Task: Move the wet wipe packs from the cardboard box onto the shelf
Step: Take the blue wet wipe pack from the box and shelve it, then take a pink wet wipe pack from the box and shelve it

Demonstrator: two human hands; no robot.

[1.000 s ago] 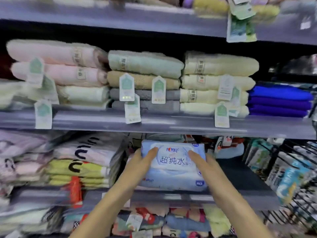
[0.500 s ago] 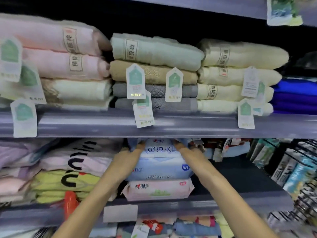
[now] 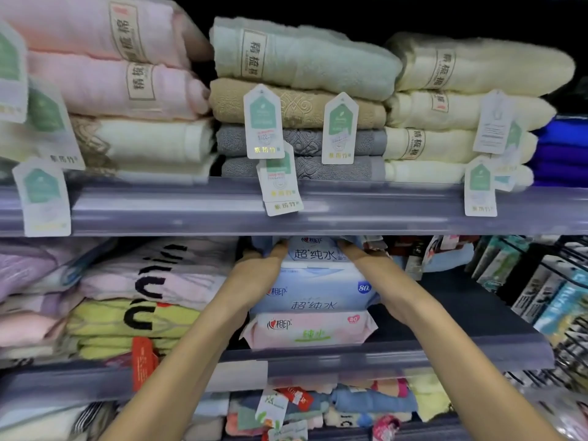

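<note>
On the middle shelf stands a stack of wet wipe packs. A pink pack lies at the bottom, a blue pack on it, and a top blue pack reaches up to the shelf above. My left hand grips the left side of the top pack and my right hand grips its right side. Both sets of fingertips disappear behind the upper shelf's edge. The cardboard box is not in view.
Folded towels with hanging tags fill the upper shelf. Folded textiles lie left of the stack. A bare dark stretch of shelf lies to the right, then wire racks with packaged goods. More towels sit below.
The blue pack, held in front of the shelf a second ago, now rests on top of the stack. Both hands have pushed it deeper in, and my view has come closer.
</note>
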